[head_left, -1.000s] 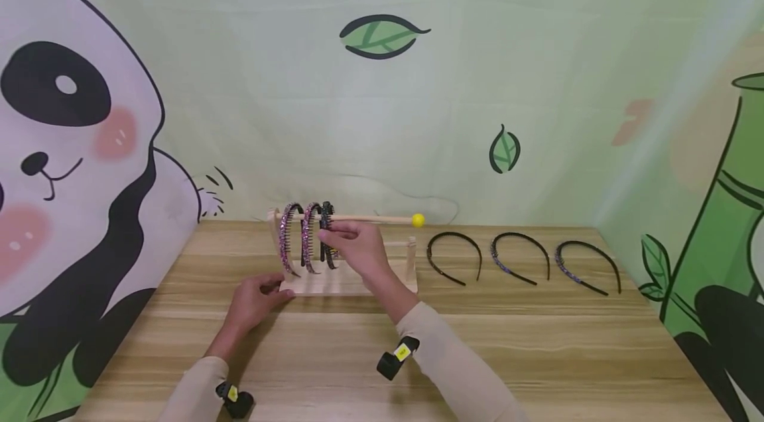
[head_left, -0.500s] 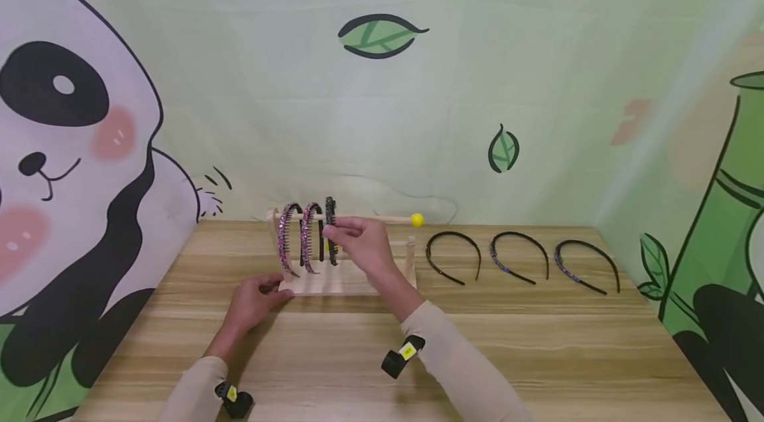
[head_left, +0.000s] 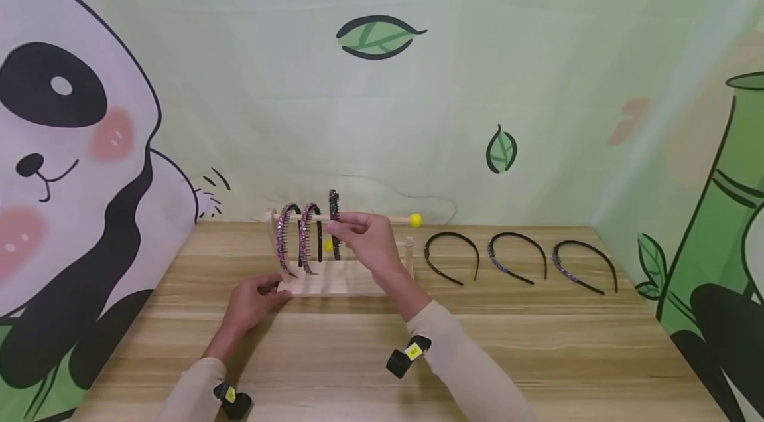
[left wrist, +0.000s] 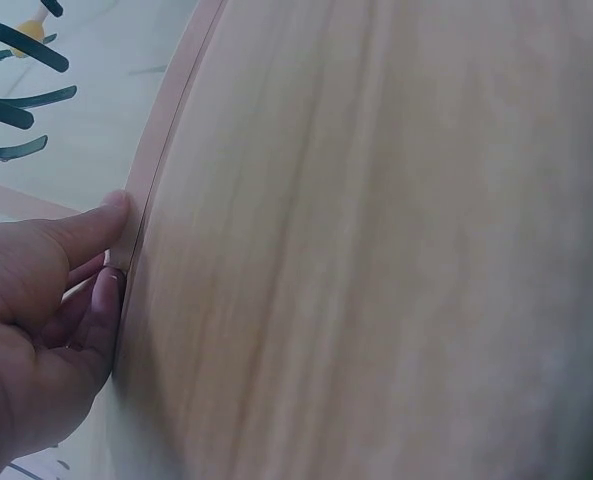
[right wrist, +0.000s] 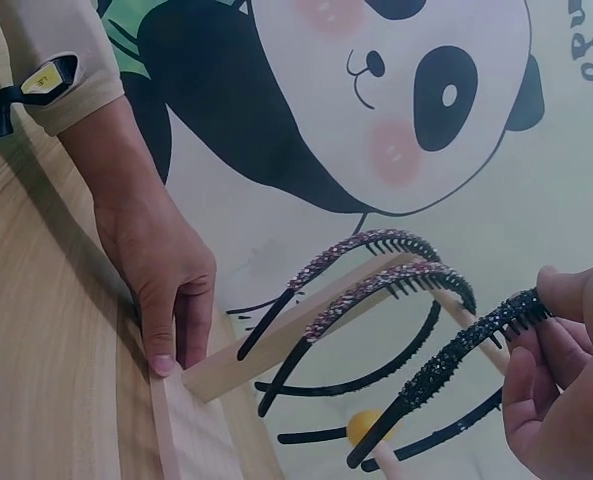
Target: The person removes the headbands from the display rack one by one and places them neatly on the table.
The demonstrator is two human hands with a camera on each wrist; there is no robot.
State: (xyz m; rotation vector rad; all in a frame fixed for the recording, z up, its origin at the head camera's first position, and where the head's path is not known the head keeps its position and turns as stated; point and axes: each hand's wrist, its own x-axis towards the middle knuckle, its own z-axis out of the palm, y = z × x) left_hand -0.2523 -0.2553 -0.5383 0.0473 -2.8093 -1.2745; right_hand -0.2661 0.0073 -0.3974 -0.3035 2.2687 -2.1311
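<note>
My right hand (head_left: 373,246) pinches a black, glittery toothed headband (head_left: 334,202) between thumb and fingers. That headband stands upright at the upper rod of a small wooden rack (head_left: 340,282). To its left, a pink-purple glittery headband (head_left: 305,236) and a second one like it (head_left: 282,233) hang round the same rod. My left hand (head_left: 253,302) holds the rack's front left corner, thumb on top of the base. In the left wrist view, thumb and fingers grip the base's edge (left wrist: 166,120). The right wrist view shows the black headband (right wrist: 446,350) tilted, its teeth facing inward.
A yellow ball (head_left: 416,219) caps the upper rod's right end; another yellow ball (right wrist: 368,428) is on the lower rod. On the wooden table (head_left: 334,362) to the right lie a black headband (head_left: 451,234) and two blue-studded headbands, one of them farthest right (head_left: 564,264). A printed cloth hangs behind.
My right hand has moved the black headband right along the rod and slightly up, away from the two purple headbands. The left hand keeps its place on the rack.
</note>
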